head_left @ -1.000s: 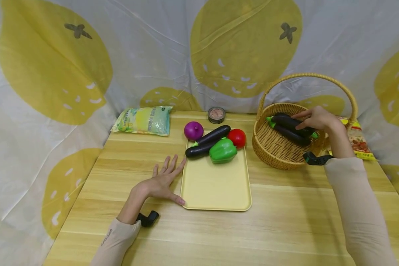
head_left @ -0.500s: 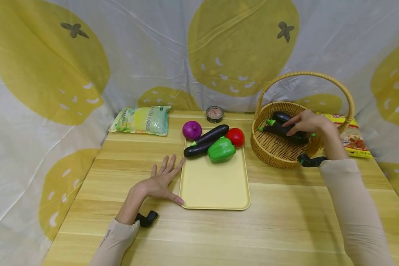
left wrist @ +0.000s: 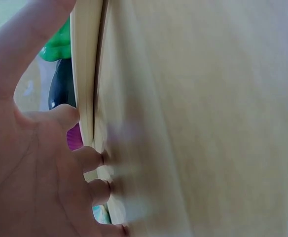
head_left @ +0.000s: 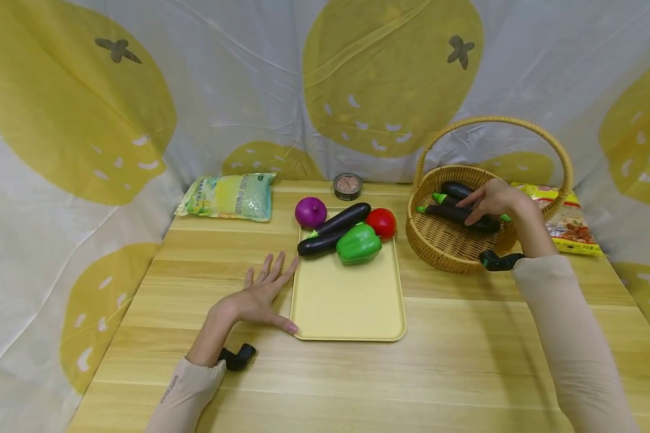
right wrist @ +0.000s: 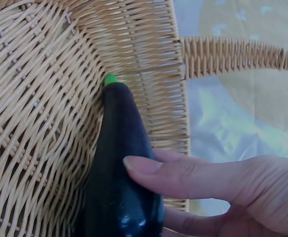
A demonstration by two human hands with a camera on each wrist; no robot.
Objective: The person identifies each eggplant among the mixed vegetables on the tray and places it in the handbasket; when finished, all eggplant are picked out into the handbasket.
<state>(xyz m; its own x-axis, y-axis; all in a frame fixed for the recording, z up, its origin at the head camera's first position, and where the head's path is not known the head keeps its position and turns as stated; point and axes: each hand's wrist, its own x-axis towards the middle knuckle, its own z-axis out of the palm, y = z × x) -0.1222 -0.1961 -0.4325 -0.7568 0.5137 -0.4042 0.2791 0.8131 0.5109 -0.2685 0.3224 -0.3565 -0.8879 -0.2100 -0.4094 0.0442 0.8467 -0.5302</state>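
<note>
Head view showed me the left hand (head_left: 254, 304) splayed wide against the tray (head_left: 352, 307), while the right hand (head_left: 501, 199) pointed down into the basket (head_left: 429, 248), thumb and fingers pinching an eggplant (right wrist: 119, 131) lying inside.

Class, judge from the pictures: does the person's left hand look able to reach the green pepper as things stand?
Probably yes: the left hand lies open at the edge of the tray, and bare tray on the near side of the green pepper leaves the way free.
</note>
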